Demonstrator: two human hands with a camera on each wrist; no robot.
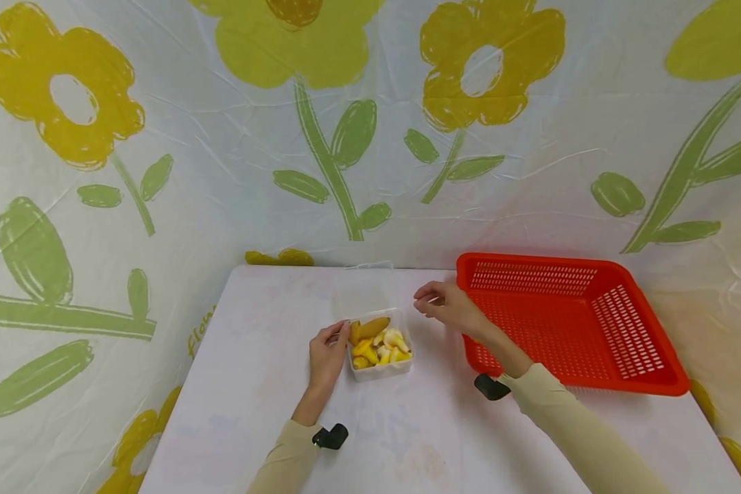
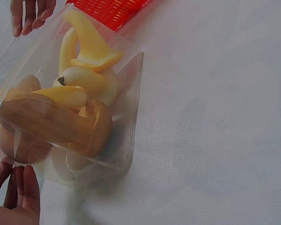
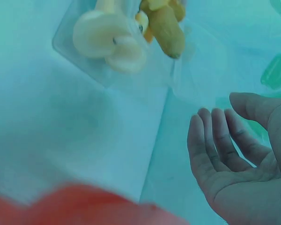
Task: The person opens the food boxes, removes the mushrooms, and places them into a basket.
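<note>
A clear plastic box (image 1: 379, 372) with its lid (image 1: 363, 291) folded back stands on the table. Inside lie several yellow mushrooms (image 2: 91, 44) with pale flared caps and stout brown ones (image 2: 51, 122), perhaps toys. My left hand (image 1: 328, 353) is at the box's far left corner, thumb and fingertips holding its edge; part of that grip is hidden in the left wrist view. To the right of the box, above the table, hovers my right hand (image 1: 451, 309). Its fingers are loosely bent, with nothing between them and the thumb in the right wrist view.
A large red plastic basket (image 1: 645, 329) with perforated walls stands on the right of the white table (image 1: 259, 384), below and beside the right forearm. Behind and at the sides hangs a flower-printed cloth (image 1: 222, 178). Both wrists carry small black cameras.
</note>
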